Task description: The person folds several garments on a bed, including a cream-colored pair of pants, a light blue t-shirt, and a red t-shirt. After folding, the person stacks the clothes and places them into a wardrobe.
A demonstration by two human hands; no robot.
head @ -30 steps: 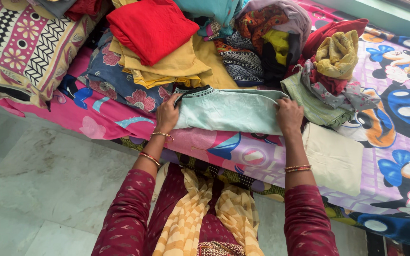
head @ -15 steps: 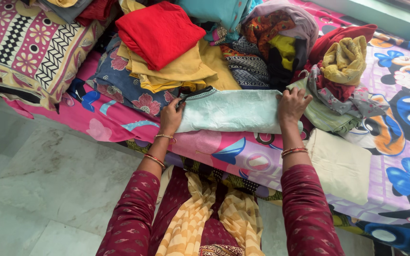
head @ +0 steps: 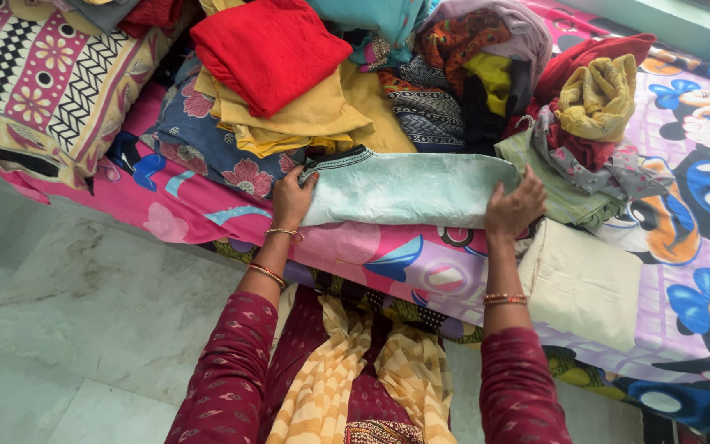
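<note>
A pale mint-green garment (head: 404,189) with a dark-edged neckline lies folded into a long strip near the front edge of the bed. My left hand (head: 291,200) presses down on its left end by the neckline. At the right end my right hand (head: 514,207) has its fingers curled under the fold and is lifting it. A cream folded cloth (head: 581,279) lies just right of my right hand.
The bed has a cartoon-print sheet (head: 692,247) in pink, purple and blue. Behind the garment sit a red cloth on mustard folded clothes (head: 269,49), a heap of mixed clothes (head: 470,66) and a patterned pillow (head: 34,82). Grey marble floor (head: 84,312) lies on the left.
My right hand slid from on top of the garment's right end to under it and raised that end. The left hand stayed on the neckline end.
</note>
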